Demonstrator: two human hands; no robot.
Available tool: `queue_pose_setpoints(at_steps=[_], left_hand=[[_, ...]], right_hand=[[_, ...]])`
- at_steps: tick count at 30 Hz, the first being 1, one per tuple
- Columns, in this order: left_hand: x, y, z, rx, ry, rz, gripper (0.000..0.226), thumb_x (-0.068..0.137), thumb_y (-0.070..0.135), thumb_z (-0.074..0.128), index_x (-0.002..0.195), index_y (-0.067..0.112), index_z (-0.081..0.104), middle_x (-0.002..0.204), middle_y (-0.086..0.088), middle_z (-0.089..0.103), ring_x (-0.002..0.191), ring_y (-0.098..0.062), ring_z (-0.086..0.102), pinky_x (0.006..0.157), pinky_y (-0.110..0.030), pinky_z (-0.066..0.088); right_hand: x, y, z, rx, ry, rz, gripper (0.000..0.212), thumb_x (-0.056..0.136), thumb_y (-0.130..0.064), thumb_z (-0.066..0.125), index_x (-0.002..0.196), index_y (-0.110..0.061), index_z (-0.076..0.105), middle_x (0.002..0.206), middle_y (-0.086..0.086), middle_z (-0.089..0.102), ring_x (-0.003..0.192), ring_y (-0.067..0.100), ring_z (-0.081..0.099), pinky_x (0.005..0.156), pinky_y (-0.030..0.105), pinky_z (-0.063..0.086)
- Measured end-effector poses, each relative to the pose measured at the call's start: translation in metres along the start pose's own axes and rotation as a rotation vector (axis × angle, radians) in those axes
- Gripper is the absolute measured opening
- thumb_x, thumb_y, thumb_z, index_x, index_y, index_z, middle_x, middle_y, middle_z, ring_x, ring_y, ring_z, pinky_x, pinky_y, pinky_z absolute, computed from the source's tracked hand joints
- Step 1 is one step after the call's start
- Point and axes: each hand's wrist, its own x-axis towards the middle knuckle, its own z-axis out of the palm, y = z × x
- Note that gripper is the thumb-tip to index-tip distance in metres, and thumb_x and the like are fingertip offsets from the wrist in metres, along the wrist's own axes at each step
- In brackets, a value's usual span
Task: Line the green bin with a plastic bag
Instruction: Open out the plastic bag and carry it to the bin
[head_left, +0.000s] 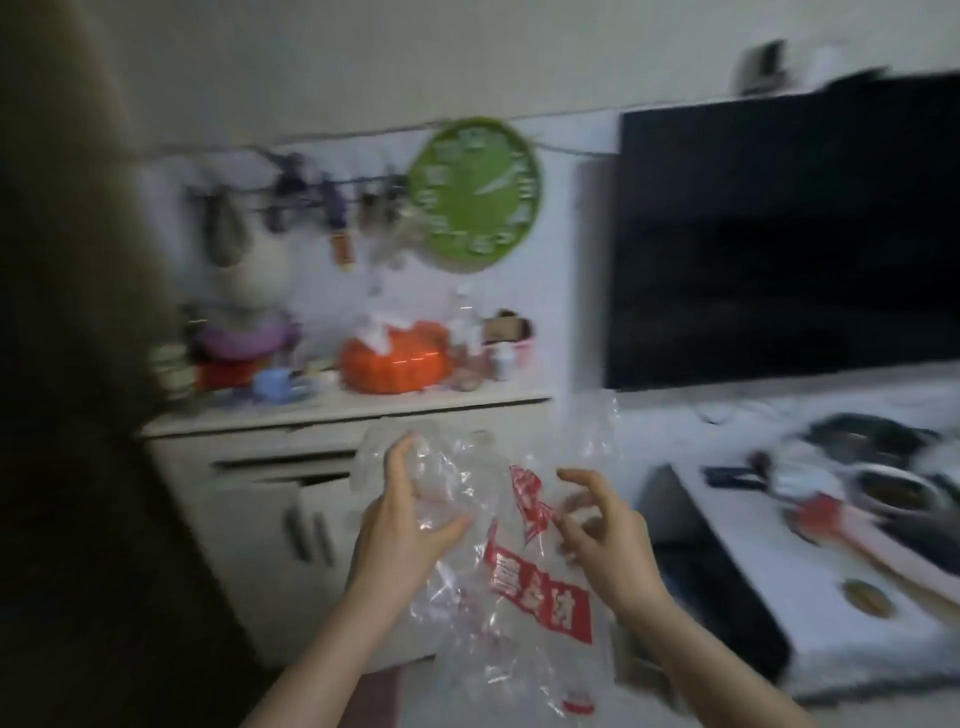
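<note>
Home living room: dark TV (789, 244), green wall clock (475, 195), cluttered white cabinet (291, 519), low table with dishes (753, 571)

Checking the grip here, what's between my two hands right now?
The clear plastic bag with red print hangs between the left hand and right hand in the head view. Both hands touch it. No green bin shows.

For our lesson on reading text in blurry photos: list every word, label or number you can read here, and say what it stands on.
Plastic bag: white characters on a red band, too blurred to read for certain.
Same bag, upper red print: crumpled, unreadable.
Green clock: pale numerals around the dial, too blurred to read.
Small orange tag hanging on the wall: unreadable.
Nothing else bears legible text.
</note>
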Motion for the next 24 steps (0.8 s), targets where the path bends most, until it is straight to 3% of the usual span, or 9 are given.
queue_pose_setpoints(at_steps=[2, 5, 10, 13, 16, 18, 20, 24], left_hand=[[0.028, 0.019, 0.056, -0.062, -0.085, 0.071, 0.100, 0.064, 0.032, 0.082, 0.129, 0.052, 0.008, 0.084, 0.019, 0.050, 0.078, 0.004, 0.051, 0.062, -0.023, 0.044], [0.069, 0.072, 0.176, -0.133, -0.333, 0.174, 0.102, 0.066, 0.033, 0.080, 0.129, 0.054, 0.003, 0.086, 0.016, 0.051, 0.077, -0.007, 0.059, 0.066, -0.030, 0.053], [0.071, 0.167, 0.349, -0.243, -0.665, 0.324, 0.092, 0.072, 0.029, 0.076, 0.133, 0.050, 0.011, 0.086, 0.009, 0.061, 0.079, -0.008, 0.062, 0.062, -0.025, 0.053], [0.058, 0.216, 0.443, -0.269, -0.792, 0.379, 0.085, 0.074, 0.030, 0.075, 0.130, 0.050, 0.013, 0.099, 0.007, 0.063, 0.087, -0.011, 0.063, 0.072, -0.031, 0.055], [0.043, 0.264, 0.535, -0.314, -0.872, 0.414, 0.079, 0.073, 0.031, 0.075, 0.124, 0.054, 0.019, 0.109, 0.003, 0.059, 0.089, -0.011, 0.062, 0.068, -0.030, 0.053], [0.033, 0.299, 0.593, -0.314, -0.930, 0.415, 0.076, 0.071, 0.032, 0.076, 0.123, 0.053, 0.024, 0.103, 0.007, 0.055, 0.084, -0.004, 0.058, 0.065, -0.028, 0.052], [0.024, 0.337, 0.648, -0.274, -1.010, 0.382, 0.074, 0.070, 0.030, 0.077, 0.123, 0.047, 0.029, 0.091, 0.006, 0.057, 0.075, -0.008, 0.058, 0.066, -0.030, 0.053], [0.017, 0.403, 0.746, -0.275, -1.095, 0.312, 0.066, 0.066, 0.019, 0.080, 0.120, 0.028, 0.044, 0.073, 0.004, 0.054, 0.056, -0.006, 0.049, 0.054, -0.013, 0.041]], right_hand=[[0.012, 0.023, -0.051, -0.068, 0.098, 0.051, 0.036, 0.088, -0.009, 0.061, 0.115, -0.032, 0.051, 0.088, -0.003, 0.062, 0.061, 0.013, 0.066, 0.053, 0.022, 0.057], [0.020, 0.069, -0.160, -0.178, 0.351, 0.132, 0.037, 0.087, -0.006, 0.061, 0.112, -0.033, 0.054, 0.084, -0.004, 0.062, 0.061, 0.011, 0.066, 0.052, 0.022, 0.056], [-0.009, 0.128, -0.317, -0.293, 0.649, 0.309, 0.033, 0.086, -0.002, 0.062, 0.112, -0.023, 0.057, 0.084, -0.005, 0.061, 0.054, 0.010, 0.065, 0.053, 0.026, 0.058], [-0.031, 0.161, -0.404, -0.372, 0.741, 0.410, 0.024, 0.085, -0.006, 0.064, 0.101, -0.023, 0.060, 0.079, -0.007, 0.062, 0.054, 0.009, 0.064, 0.049, 0.022, 0.055], [-0.055, 0.194, -0.493, -0.441, 0.823, 0.485, 0.019, 0.084, -0.010, 0.066, 0.096, -0.024, 0.061, 0.077, -0.008, 0.063, 0.055, 0.007, 0.064, 0.050, 0.023, 0.055], [-0.069, 0.212, -0.554, -0.495, 0.853, 0.539, 0.018, 0.084, -0.013, 0.067, 0.100, -0.020, 0.063, 0.079, -0.004, 0.066, 0.057, 0.011, 0.066, 0.056, 0.030, 0.056], [-0.081, 0.228, -0.617, -0.540, 0.876, 0.589, 0.020, 0.083, -0.015, 0.068, 0.102, -0.020, 0.063, 0.084, 0.000, 0.068, 0.058, 0.014, 0.067, 0.062, 0.036, 0.058], [-0.086, 0.259, -0.737, -0.515, 0.924, 0.633, 0.024, 0.083, -0.013, 0.068, 0.106, -0.017, 0.062, 0.088, 0.003, 0.068, 0.068, 0.020, 0.068, 0.071, 0.046, 0.058]])
